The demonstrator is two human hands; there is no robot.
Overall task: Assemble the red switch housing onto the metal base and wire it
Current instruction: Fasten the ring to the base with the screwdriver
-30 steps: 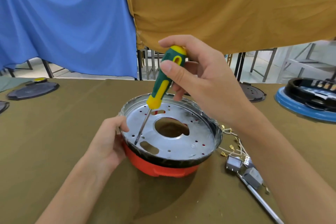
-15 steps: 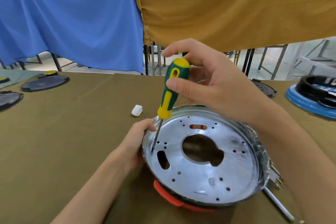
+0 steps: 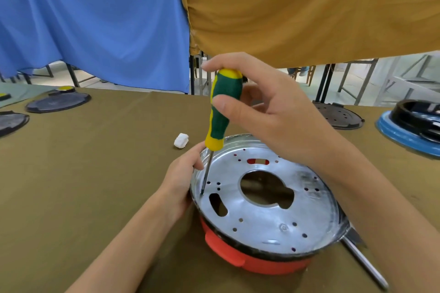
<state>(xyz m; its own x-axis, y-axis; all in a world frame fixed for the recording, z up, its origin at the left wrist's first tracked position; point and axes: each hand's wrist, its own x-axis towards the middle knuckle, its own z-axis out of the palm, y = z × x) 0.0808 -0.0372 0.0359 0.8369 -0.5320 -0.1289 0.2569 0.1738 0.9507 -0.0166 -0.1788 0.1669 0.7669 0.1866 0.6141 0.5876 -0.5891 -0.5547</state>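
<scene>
Shiny metal, smooth plastic, matt cloth.
Bright scuffed metal base (image 3: 266,209) over glossy red switch housing (image 3: 259,265); olive tablecloth (image 3: 95,173) matt.

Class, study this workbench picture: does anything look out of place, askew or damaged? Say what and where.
The metal base sits tilted, not flat: its near edge dips onto the red housing while the far rim rises. A small white scrap lies loose on the cloth, left of the screwdriver. No damage shows.
</scene>
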